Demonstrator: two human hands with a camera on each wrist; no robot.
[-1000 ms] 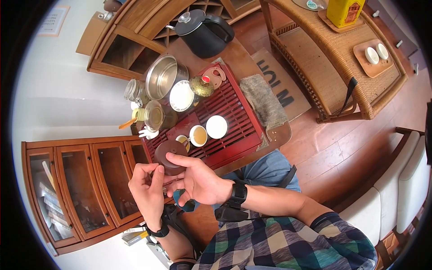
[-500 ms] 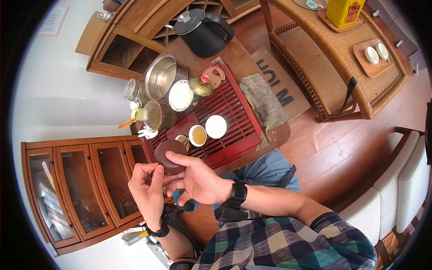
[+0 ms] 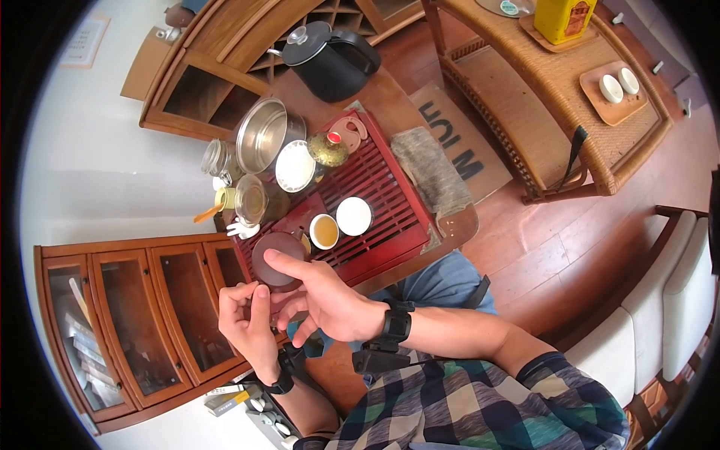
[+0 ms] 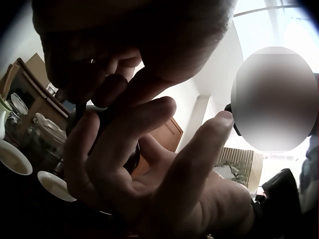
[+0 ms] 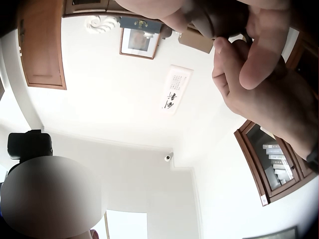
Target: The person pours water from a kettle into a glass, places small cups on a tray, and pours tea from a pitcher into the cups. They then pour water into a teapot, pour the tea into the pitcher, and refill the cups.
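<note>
A dark brown, rounded teapot is held in front of the body, over the near left corner of the red slatted tea tray. My right hand grips it from the near side, thumb across its top and other fingers underneath. With thumb and forefinger my left hand pinches at the pot's lower left edge; the pinched part is mostly hidden. Just beyond the pot stands a small cup of amber tea, a white cup beside it. Another tea cup is mostly covered by the pot.
Behind stand a metal basin, a white bowl, a glass jar and a patterned pot with a red knob. A black kettle is farther back. A grey cloth lies right of the tray.
The head view has shifted slightly. The pot and both hands sit a little farther left in it, and the right hand's lower fingers are straighter than before. Both hands keep their hold.
</note>
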